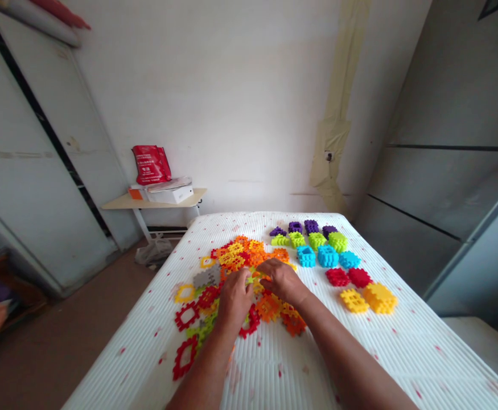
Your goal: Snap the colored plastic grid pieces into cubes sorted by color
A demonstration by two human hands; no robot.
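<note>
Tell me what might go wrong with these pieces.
Colours overlap in the pile, so an unwanted piece might come along. The yellow stacks stand near the right forearm; a sweep could topple one. The purple stacks sit near the far edge of the white cover; a bump might push some off.

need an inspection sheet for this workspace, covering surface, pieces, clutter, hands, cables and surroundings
Surface: white ribbed cover, marked with red spots.
Job's things: mixed-colour pile in front of the hands; to its right, pieces grouped by colour: purple pieces, lime pieces, blue pieces, red pieces and yellow pieces.
Clutter: red bag and white box on the side table; plastic bag below.
Hands: left hand and right hand at the pile, fingers bent; grip unclear.
Cables: nothing seen for certain; wall socket beside yellowish tape.
Surroundings: pale wall, white doors left, grey panels right, brown floor.
</note>
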